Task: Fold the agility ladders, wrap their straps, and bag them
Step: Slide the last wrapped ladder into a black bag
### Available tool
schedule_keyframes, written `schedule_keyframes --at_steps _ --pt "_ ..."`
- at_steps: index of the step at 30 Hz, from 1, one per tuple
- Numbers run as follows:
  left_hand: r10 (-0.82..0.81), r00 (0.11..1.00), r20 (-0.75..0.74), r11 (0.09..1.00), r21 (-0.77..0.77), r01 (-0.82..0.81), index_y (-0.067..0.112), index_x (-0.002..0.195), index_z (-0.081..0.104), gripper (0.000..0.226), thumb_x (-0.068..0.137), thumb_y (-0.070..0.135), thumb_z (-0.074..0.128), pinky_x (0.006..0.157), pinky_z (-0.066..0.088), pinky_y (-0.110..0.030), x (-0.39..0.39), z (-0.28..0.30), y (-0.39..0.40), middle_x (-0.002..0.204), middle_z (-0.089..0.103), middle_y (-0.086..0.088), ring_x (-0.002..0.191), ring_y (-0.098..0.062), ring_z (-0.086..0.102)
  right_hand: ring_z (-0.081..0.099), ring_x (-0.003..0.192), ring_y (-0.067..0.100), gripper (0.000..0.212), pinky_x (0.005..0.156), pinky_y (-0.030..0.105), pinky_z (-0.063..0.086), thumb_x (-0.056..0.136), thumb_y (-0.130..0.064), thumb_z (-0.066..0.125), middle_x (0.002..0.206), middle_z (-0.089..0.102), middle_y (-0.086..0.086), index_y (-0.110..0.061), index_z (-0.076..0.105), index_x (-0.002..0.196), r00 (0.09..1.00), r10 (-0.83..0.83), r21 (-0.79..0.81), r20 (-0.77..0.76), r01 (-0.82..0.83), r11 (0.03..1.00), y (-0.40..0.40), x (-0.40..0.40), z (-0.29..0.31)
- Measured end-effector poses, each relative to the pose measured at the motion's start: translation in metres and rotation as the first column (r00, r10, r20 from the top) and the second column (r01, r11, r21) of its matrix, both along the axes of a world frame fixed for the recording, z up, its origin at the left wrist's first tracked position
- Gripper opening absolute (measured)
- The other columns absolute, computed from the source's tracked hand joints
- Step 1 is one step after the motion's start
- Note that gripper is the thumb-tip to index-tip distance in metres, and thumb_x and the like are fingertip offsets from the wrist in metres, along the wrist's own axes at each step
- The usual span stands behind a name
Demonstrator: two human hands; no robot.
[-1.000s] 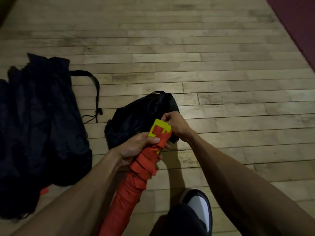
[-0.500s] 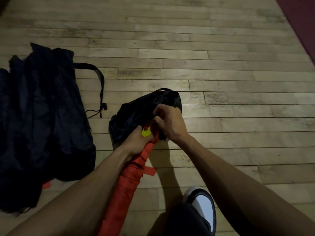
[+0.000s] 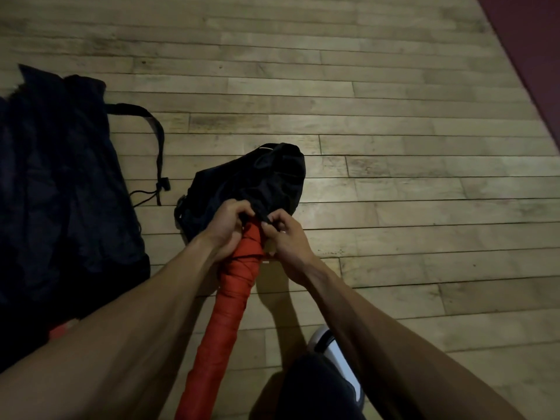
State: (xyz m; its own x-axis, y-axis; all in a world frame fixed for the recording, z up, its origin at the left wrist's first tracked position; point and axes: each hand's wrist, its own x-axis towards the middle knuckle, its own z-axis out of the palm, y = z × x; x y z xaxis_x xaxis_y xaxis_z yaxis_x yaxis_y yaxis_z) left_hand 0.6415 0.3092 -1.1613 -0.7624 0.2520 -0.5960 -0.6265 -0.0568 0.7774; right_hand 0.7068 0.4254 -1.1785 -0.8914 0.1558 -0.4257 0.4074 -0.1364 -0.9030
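We see the folded agility ladder (image 3: 235, 286) as a long, tight red bundle, its strap wound around it in overlapping turns, slanting from the lower edge of the view up to the middle of the wooden floor (image 3: 394, 116). Its top end meets the mouth of a small black bag (image 3: 257, 180) lying crumpled on the floor; how far the tip sits inside we cannot tell, since fabric and hands cover it. Our left hand (image 3: 225, 230) has its fingers curled at the bag's edge where it meets the upper end of the bundle, while our right hand (image 3: 283, 237) pinches the dark rim of the bag just beside the ladder. A larger dark bag (image 3: 60, 189) lies well apart to the left, its strap (image 3: 151, 128) looping onto the boards and a scrap of red (image 3: 60, 330) showing at its near edge. A white-toed shoe (image 3: 336, 356) stands below the right forearm.
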Motion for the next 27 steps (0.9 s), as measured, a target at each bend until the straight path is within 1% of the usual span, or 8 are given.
schedule_keyframes --at_steps 3,7,13,16,20,23,25,27 --pt "0.053 0.999 0.011 0.994 0.100 -0.054 0.017 0.050 0.057 0.052 0.090 -0.012 0.045 0.056 0.052 -0.023 0.005 0.001 -0.003 0.059 0.056 0.000 0.058 -0.012 0.059 0.050 0.061 0.007 0.013 0.053 0.032 0.045 0.096 -0.008 0.060 0.072 0.050 0.001 -0.010 0.050 0.087 0.999 0.008 0.102 -0.038 -0.005 0.995 0.000 -0.001 0.003" --pt "-0.020 1.000 -0.007 0.997 0.071 0.020 -0.009 0.109 0.059 0.016 0.096 -0.006 0.050 0.068 0.059 -0.028 0.014 0.009 0.002 0.099 0.065 -0.020 0.086 -0.025 0.067 0.050 0.063 0.022 0.015 0.056 0.051 0.051 0.082 -0.019 0.059 0.071 0.050 0.003 -0.020 0.044 0.078 0.997 -0.060 0.306 -0.053 0.074 0.949 -0.011 -0.003 -0.001" --pt "0.030 0.999 0.016 0.998 -0.060 -0.029 0.008 0.128 0.056 0.078 0.083 0.071 0.062 0.078 0.061 -0.051 0.025 0.001 -0.001 0.119 0.066 -0.023 0.101 -0.035 0.071 0.042 0.065 0.015 0.013 0.058 0.040 0.041 0.080 -0.014 0.055 0.071 0.045 0.000 -0.015 0.042 0.079 0.982 -0.104 0.352 -0.156 0.153 0.923 -0.007 -0.005 -0.003" --pt "-0.067 0.998 -0.023 0.994 -0.087 0.064 0.006 0.121 0.057 0.062 0.086 0.056 0.070 0.073 0.059 -0.063 0.039 -0.001 -0.005 0.106 0.068 -0.026 0.086 -0.042 0.070 0.038 0.064 0.012 0.018 0.057 0.033 0.035 0.082 -0.008 0.055 0.070 0.042 -0.002 -0.018 0.040 0.079 0.968 -0.153 0.343 -0.199 0.215 0.914 0.002 -0.017 0.001" --pt "-0.406 0.907 -0.114 0.870 -0.351 0.346 0.024 0.135 0.031 0.088 0.068 0.036 0.088 0.075 0.062 -0.039 0.041 -0.005 -0.011 0.121 0.058 -0.003 0.097 -0.020 0.069 0.037 0.064 0.006 0.017 0.061 0.029 0.036 0.087 -0.001 0.052 0.073 0.043 -0.002 -0.014 0.042 0.081 0.950 -0.178 0.382 -0.255 0.268 0.885 0.017 -0.033 0.012" --pt "-0.380 0.911 -0.162 0.866 -0.408 0.289 0.017 0.119 0.032 0.069 0.075 0.008 0.083 0.059 0.060 -0.030 0.039 -0.004 -0.005 0.104 0.058 -0.008 0.072 -0.009 0.068 0.039 0.064 0.006 0.016 0.061 0.028 0.037 0.091 -0.003 0.050 0.073 0.044 -0.002 -0.012 0.042 0.080 0.956 -0.120 0.438 -0.267 0.231 0.869 0.022 -0.027 0.015" --pt "-0.289 0.934 -0.208 0.865 -0.474 0.162 0.012 0.114 0.036 0.059 0.077 0.009 0.082 0.049 0.052 -0.022 0.033 0.000 0.001 0.092 0.057 -0.004 0.059 -0.006 0.064 0.043 0.066 0.011 0.020 0.062 0.034 0.040 0.092 -0.007 0.052 0.073 0.048 -0.001 -0.015 0.041 0.078 0.966 -0.020 0.476 -0.257 0.144 0.867 0.017 -0.017 0.009" --pt "-0.268 0.932 -0.245 0.824 -0.560 0.090 0.009 0.110 0.046 0.051 0.073 0.022 0.080 0.057 0.051 -0.028 0.023 -0.002 0.003 0.088 0.060 -0.004 0.071 -0.014 0.065 0.052 0.072 0.016 0.015 0.067 0.041 0.045 0.093 -0.014 0.054 0.076 0.056 0.003 -0.014 0.047 0.080 0.975 0.109 0.476 -0.191 -0.005 0.880 0.005 -0.007 0.003"
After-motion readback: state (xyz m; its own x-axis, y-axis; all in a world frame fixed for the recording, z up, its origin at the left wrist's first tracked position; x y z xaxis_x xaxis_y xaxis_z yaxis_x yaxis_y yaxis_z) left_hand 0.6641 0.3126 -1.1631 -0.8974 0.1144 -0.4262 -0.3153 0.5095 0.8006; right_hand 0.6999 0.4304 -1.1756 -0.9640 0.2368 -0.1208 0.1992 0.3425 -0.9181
